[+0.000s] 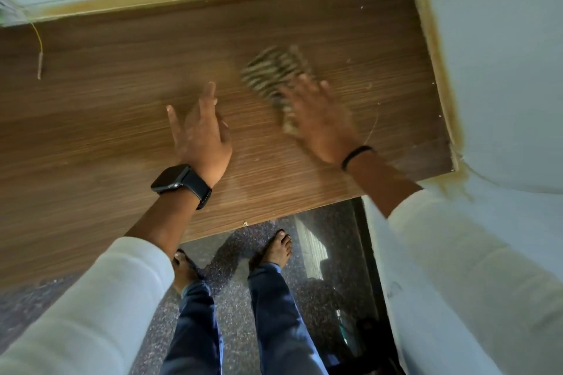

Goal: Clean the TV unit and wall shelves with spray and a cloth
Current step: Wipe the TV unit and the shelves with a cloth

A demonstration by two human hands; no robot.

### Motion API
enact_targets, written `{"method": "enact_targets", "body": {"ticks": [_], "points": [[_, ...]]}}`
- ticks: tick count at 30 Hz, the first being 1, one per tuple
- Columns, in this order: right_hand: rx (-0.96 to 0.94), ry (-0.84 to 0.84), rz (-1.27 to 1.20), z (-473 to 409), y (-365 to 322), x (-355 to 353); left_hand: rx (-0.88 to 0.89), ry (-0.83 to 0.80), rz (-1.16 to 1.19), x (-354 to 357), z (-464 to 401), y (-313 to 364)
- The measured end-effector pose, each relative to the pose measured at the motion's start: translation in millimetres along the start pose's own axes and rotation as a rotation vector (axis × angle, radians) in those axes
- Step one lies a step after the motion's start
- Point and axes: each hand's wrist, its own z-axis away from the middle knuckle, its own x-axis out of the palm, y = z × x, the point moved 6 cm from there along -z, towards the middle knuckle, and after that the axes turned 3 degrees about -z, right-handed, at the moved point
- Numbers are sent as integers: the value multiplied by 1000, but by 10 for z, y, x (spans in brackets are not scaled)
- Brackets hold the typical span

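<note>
A brown wood-grain shelf top (106,119) fills the middle of the view, set into a pale wall corner. A striped brown-and-cream cloth (271,73) lies on it right of centre, blurred by motion. My right hand (320,122) presses flat on the near part of the cloth, fingers spread and blurred. My left hand (201,134), with a black watch at the wrist, rests flat on the bare wood to the left of the cloth, fingers straight. No spray bottle is in view.
A thin yellow wire (39,39) hangs onto the shelf at the far left. The pale wall (502,70) closes the shelf at the back and right. Below the front edge is speckled dark floor (237,298) with my bare feet.
</note>
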Motion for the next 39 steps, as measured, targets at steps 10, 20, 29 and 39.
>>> {"method": "enact_targets", "body": {"ticks": [10, 20, 29, 39], "points": [[797, 242, -162, 674, 1375, -106, 108, -102, 3, 200, 236, 129], [243, 89, -79, 516, -1297, 523, 32, -34, 44, -58, 600, -359], [68, 127, 125, 520, -313, 312, 30, -119, -128, 72, 659, -255], [756, 301, -151, 1447, 1305, 49, 53, -95, -155, 213, 920, -45]]}}
